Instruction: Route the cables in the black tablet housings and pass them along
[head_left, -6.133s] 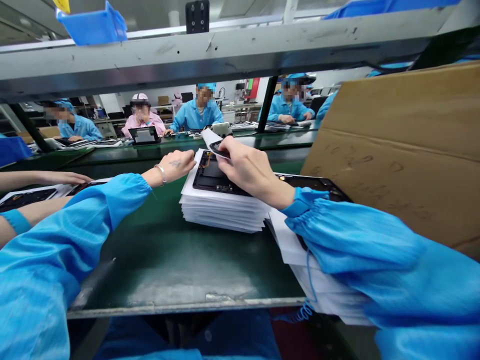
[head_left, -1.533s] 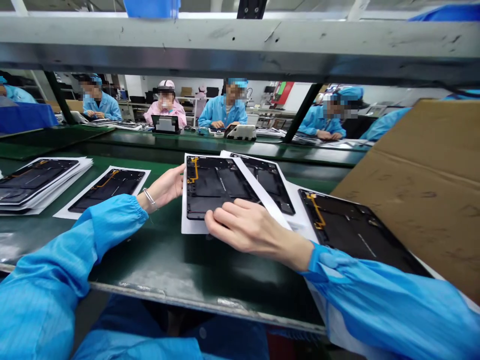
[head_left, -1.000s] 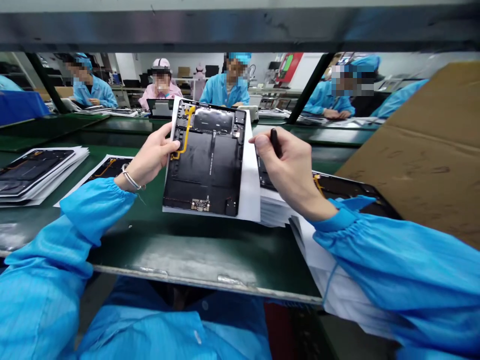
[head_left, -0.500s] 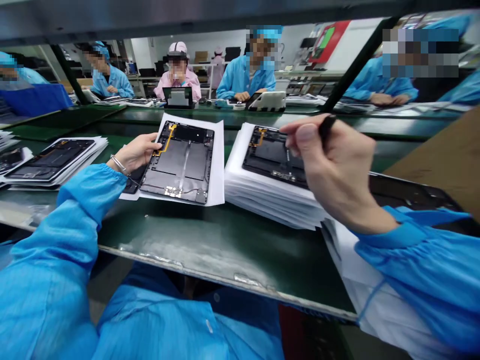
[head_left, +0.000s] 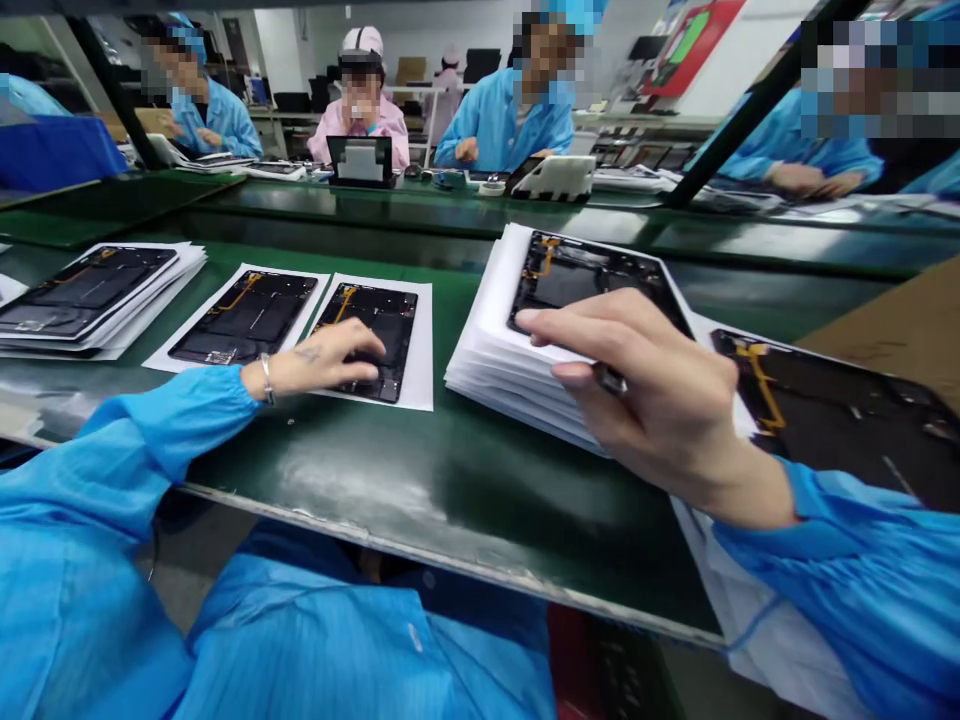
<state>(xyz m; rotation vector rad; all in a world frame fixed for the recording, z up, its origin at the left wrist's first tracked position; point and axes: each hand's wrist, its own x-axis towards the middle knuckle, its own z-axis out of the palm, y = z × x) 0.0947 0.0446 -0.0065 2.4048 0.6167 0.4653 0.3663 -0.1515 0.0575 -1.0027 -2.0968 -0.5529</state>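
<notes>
A black tablet housing [head_left: 400, 335] with an orange flex strip lies flat on a white paper sheet. Over its lower left part is my left hand [head_left: 326, 362], fingers apart and holding nothing; I cannot tell whether the fingertips touch it. My right hand [head_left: 660, 410] is in front of a stack of paper sheets [head_left: 487, 335] topped by another tablet housing [head_left: 622, 270]. Curled fingers of that hand hold a dark, pen-like tool [head_left: 611, 379], mostly hidden in the palm. The index finger points out over the housing's near left corner.
Left of my left hand lies another tablet housing [head_left: 247, 315] on paper, with a stack of housings [head_left: 90, 290] beyond. At right are a larger-looking housing [head_left: 840, 410] and a cardboard sheet [head_left: 892, 320]. Co-workers sit across the green bench [head_left: 420, 470].
My left hand has let go of the tablet housing it held tilted; the housing now lies flat on the bench. My right hand has come lower and nearer, off the stack's top housing.
</notes>
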